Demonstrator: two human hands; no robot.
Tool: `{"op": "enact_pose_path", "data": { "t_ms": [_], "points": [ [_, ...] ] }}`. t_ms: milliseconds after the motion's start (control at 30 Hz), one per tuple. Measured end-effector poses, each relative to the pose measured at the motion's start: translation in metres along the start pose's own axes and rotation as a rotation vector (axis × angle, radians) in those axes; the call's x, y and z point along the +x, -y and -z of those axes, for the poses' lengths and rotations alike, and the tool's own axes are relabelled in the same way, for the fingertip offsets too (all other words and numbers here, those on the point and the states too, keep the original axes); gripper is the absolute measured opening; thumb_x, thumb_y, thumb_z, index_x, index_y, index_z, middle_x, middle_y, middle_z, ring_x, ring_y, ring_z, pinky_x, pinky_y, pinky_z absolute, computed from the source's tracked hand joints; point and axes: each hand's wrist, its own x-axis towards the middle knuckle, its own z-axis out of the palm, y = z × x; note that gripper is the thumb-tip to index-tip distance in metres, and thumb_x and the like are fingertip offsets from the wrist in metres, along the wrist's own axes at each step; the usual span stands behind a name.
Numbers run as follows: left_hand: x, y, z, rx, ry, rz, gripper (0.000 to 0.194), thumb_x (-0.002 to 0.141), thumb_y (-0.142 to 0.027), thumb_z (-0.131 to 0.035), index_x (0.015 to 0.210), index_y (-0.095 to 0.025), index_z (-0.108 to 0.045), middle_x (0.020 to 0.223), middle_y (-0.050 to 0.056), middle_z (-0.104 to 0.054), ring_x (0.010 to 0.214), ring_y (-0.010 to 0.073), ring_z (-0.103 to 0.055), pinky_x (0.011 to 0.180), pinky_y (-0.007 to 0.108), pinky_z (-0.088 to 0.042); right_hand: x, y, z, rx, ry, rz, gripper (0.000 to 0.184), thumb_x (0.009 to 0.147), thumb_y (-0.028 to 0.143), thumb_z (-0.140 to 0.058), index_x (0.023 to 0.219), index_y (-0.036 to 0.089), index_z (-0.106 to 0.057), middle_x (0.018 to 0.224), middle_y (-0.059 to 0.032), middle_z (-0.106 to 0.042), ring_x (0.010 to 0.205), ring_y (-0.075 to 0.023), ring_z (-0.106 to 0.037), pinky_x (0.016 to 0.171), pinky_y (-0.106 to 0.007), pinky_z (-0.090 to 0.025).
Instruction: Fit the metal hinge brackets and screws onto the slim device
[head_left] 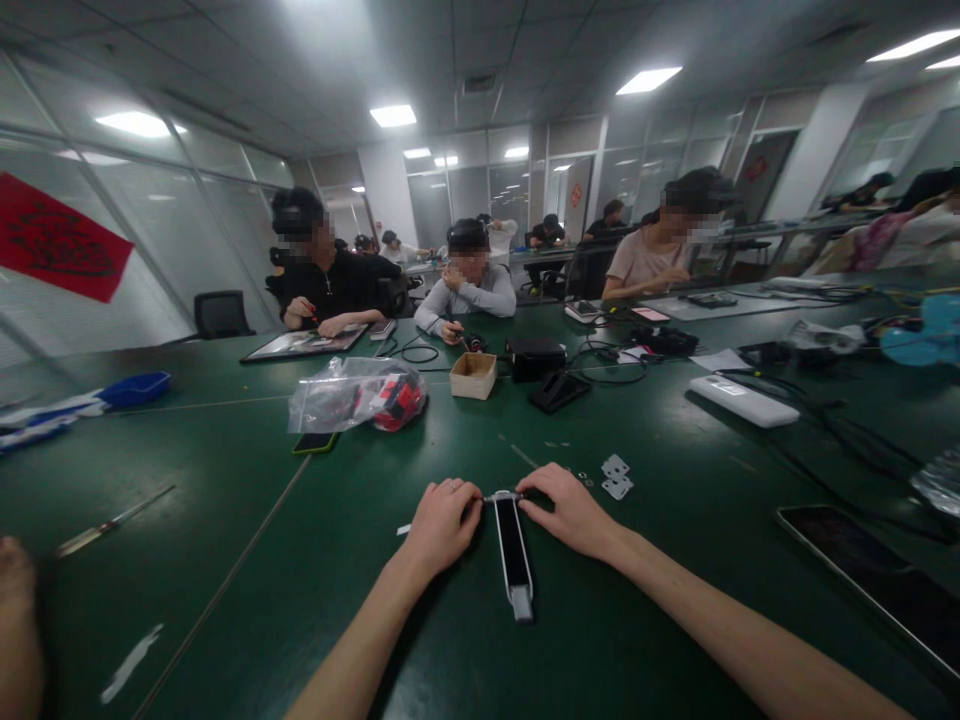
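Note:
A long, narrow device (514, 545) with a black top, white edges and a grey block at its near end lies on the green table (315, 600); its exact kind I cannot make out. At its far end a thin crossbar sticks out to both sides. The fingers of my left hand (442, 520) are closed around the bar's left end. On the opposite end my right hand (570, 510) pinches the bar in the same way. My fingertips hide both bar ends. Just right of my right hand lie small grey metal plates (616, 477) and a few tiny rings.
Beyond my hands are a plastic bag (356, 393) with red and black contents, a phone (315, 442), a small open box (473, 376) and a white power bank-like block (742, 400). A screwdriver (112, 522) lies left, a large phone (870, 575) right. Several people sit across the table.

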Motion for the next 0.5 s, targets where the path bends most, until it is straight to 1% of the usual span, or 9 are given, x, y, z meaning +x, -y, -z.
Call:
{"op": "enact_pose_path", "data": {
  "t_ms": [233,500],
  "points": [
    [0.0001,-0.0008,0.0015,-0.001,0.012,0.005,0.019,0.09,-0.023,-0.039,0.089,-0.02,-0.058,0.09,0.004,-0.063,0.085,0.0183,-0.054,0.073,0.032,-0.037,0.0005,0.0041,0.0027,-0.006,-0.003,-0.009,0.014,0.084,0.024,-0.054,0.094,0.02,-0.063,0.094,-0.0041,-0.066,0.09,-0.0187,-0.055,0.08,-0.036,-0.044],
    [0.0,0.001,-0.0011,-0.001,0.008,0.01,0.018,0.09,-0.022,-0.04,0.09,-0.02,-0.058,0.09,0.004,-0.063,0.086,0.0184,-0.054,0.074,0.032,-0.037,0.0007,0.0053,0.0017,-0.013,-0.006,-0.019,0.014,0.083,0.024,-0.055,0.094,0.02,-0.063,0.094,-0.005,-0.066,0.091,-0.0196,-0.055,0.081,-0.037,-0.044]
  ]
}}
